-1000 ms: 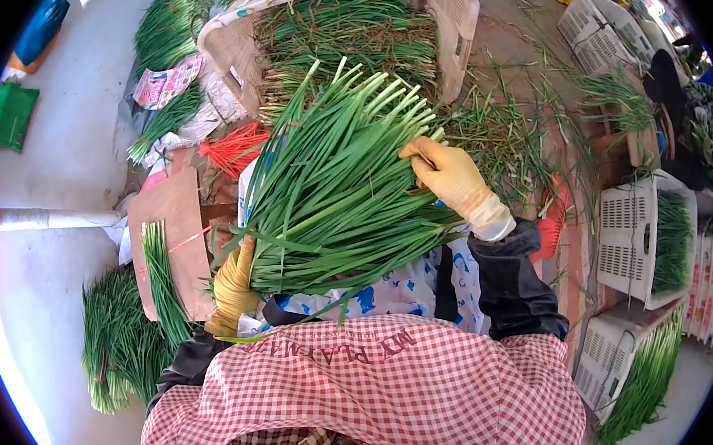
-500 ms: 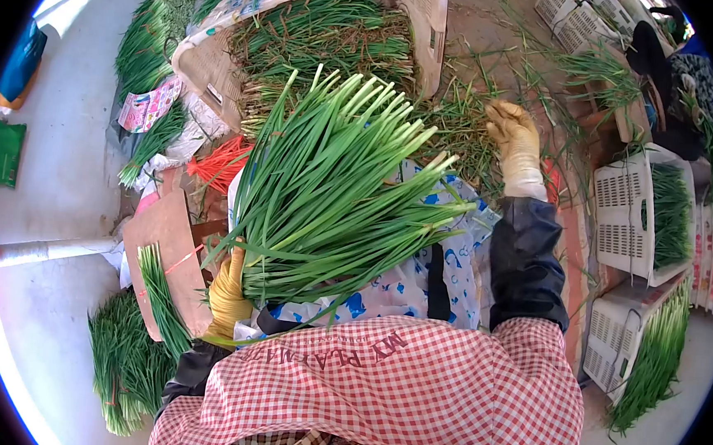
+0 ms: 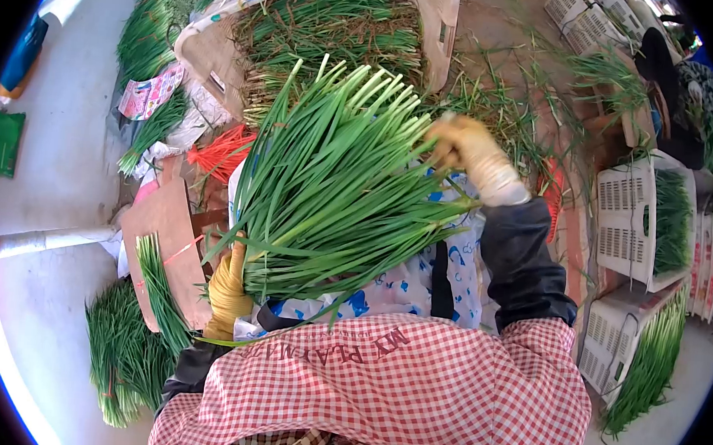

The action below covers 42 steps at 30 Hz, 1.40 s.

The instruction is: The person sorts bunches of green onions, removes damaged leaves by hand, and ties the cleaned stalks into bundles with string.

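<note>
A large bunch of garlic chives (image 3: 334,188) lies fanned across my lap, its pale cut ends pointing up and to the right. My left hand (image 3: 228,292), in a yellow glove, is closed around the leafy lower left end; the leaves hide some of its fingers. At the pale stem ends on the right is my right hand (image 3: 465,151), also gloved. Its fingers are bent and smeared by motion, so whether they grip any stem cannot be made out. Under the bunch spreads a white and blue patterned plastic apron (image 3: 460,271).
Ahead stands a pale crate (image 3: 441,34) of untrimmed chives. Red ties (image 3: 219,157) lie at the left, near a brown board (image 3: 158,217) with a small tied bunch (image 3: 162,287). Loose trimmings (image 3: 513,109) litter the floor. White crates (image 3: 626,212) stand right, near a person's dark sleeve (image 3: 668,79).
My right hand has moved left and slightly down from above the floor trimmings to the stem ends of the bunch. My left hand keeps its hold in nearly the same place.
</note>
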Tool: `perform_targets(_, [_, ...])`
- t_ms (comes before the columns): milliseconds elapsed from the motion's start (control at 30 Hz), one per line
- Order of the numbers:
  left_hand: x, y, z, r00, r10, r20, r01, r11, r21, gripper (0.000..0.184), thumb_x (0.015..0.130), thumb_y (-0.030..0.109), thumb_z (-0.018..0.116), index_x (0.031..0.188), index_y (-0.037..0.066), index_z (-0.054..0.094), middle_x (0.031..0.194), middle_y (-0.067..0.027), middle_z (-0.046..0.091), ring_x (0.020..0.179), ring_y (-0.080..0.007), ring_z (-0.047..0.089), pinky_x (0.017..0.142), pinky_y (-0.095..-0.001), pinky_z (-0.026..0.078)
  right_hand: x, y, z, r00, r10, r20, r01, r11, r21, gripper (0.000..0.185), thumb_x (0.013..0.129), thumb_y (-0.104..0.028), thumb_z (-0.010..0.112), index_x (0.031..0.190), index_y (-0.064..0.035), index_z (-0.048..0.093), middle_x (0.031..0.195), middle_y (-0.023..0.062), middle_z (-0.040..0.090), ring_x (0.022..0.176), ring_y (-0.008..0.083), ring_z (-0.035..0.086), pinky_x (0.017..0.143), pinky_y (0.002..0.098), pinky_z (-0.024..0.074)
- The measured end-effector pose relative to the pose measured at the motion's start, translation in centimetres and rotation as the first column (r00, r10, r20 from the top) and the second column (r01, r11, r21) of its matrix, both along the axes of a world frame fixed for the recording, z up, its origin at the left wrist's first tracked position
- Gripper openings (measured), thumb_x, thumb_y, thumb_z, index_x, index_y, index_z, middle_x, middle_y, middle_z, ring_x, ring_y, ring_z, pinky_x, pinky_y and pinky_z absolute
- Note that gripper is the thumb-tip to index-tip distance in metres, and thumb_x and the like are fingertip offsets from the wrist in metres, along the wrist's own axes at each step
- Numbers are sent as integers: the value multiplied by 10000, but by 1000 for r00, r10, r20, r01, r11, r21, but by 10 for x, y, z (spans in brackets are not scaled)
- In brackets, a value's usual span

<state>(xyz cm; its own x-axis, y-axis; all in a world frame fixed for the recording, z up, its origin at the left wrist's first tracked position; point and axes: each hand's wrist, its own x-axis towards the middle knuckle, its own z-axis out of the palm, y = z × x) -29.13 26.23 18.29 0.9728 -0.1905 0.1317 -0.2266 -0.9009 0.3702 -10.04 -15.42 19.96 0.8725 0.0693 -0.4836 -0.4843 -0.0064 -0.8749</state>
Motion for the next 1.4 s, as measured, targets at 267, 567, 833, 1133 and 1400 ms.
perform_targets(267, [1,1,-6,1000,6,-17,-6,1000,-18,911,692,27,676,1498,169,277,1081,-146,597,922,-363,615,737,-413,497,7,-158,-49,859,-468,208,511,758,-406,284,869,-274,631,1085,-89,642,933,55,683,960,236,660,797,346,513])
perform_targets(567, [3,2,-5,997,-80,7,80,995,-61,937,692,9,674,1506,154,233,1198,-184,577,1030,-394,601,796,-395,503,-59,-14,-12,837,540,85,-72,263,-962,244,808,-313,637,874,-81,677,867,112,660,876,312,633,759,442,483])
perform_targets(833, [-3,7,-8,979,38,-202,-41,999,-10,918,686,-9,662,1496,139,256,1273,-197,532,1065,-399,586,829,-395,495,-26,-58,-55,883,468,-41,112,-294,-949,62,698,-179,650,687,-154,705,769,91,692,745,273,688,579,379,521])
perform_targets(1133, [3,6,-17,997,-66,-24,66,998,-22,916,729,63,677,1509,141,204,1218,-202,544,1018,-399,595,787,-415,504,-51,-49,-13,823,567,-17,-502,713,-489,449,877,-439,508,871,-34,703,884,218,674,891,378,636,754,427,494])
perform_targets(1400, [-3,9,-17,990,0,-138,-1,1000,-6,905,732,28,666,1505,122,204,1262,-198,528,1041,-402,585,795,-422,502,-43,-161,-82,986,81,-142,-121,-230,-966,198,841,-283,590,784,-144,720,907,106,704,839,294,679,681,410,540])
